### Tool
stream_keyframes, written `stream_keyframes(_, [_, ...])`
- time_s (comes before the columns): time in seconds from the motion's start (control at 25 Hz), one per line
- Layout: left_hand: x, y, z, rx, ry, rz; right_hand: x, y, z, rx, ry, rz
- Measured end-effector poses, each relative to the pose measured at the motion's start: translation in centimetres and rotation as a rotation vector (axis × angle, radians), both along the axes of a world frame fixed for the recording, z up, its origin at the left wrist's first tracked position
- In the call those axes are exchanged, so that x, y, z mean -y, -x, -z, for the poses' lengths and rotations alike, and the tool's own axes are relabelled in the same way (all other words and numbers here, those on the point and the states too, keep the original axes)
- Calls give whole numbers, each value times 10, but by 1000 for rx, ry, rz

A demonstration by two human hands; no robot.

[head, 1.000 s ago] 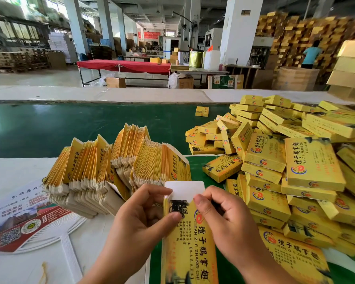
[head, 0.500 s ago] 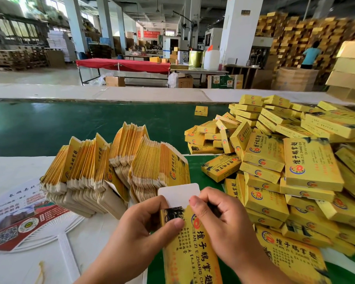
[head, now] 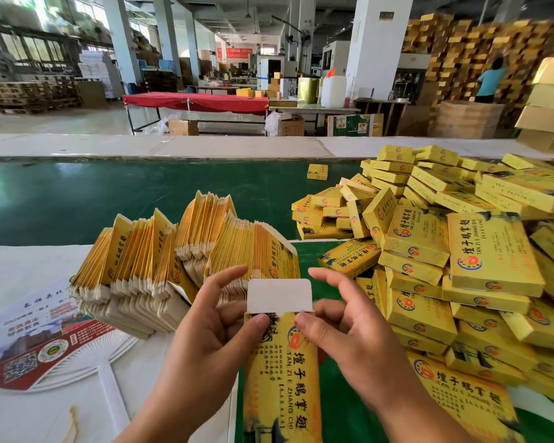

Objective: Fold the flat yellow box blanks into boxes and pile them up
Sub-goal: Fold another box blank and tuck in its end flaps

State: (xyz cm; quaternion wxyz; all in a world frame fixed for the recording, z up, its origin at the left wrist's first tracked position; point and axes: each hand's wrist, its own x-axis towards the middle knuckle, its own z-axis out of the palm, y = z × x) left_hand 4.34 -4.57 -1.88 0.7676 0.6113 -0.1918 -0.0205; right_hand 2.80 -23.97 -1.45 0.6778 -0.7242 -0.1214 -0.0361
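One yellow box blank (head: pixel 282 372), white end flap (head: pixel 279 295) raised, is pinched at its top by left hand (head: pixel 205 340) and right hand (head: pixel 349 340) above the green belt (head: pixel 109 193). Right, a large heap of folded boxes (head: pixel 445 266); left, fanned flat blanks (head: pixel 173 251) remain; much work left. Warehouse, stacked cartons (head: pixel 480 46) behind

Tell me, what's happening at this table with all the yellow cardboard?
A person is folding boxes by hand. The left hand and right hand hold one yellow box, thumbs at its top edge, its white end flap standing open. Flat blanks wait in a fanned stack at left; finished boxes are heaped at right.
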Motion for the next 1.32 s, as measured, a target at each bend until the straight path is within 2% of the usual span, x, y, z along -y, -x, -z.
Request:
stream_keyframes(0.12, [-1,-2,-1,-55,39,12,2,0,-1,-49,-24,-110])
stream_keyframes(0.56, [-2,-3,-2,-51,-55,-15,2,-4,0,55,-45,-55])
stream_keyframes(0.72, [-3,-1,-5,-119,-91,-40,0,-2,2,74,-3,-39])
stream_keyframes(1.12, [5,2,-3,-127,-54,-38,-3,1,0,68,146,29])
stream_keyframes(1.2, [8,6,-3,-77,-175,-164,-8,4,1,115,179,118])
stream_keyframes(1.32, [11,17,-5,89,-566,-337,-14,7,4,227,193,325])
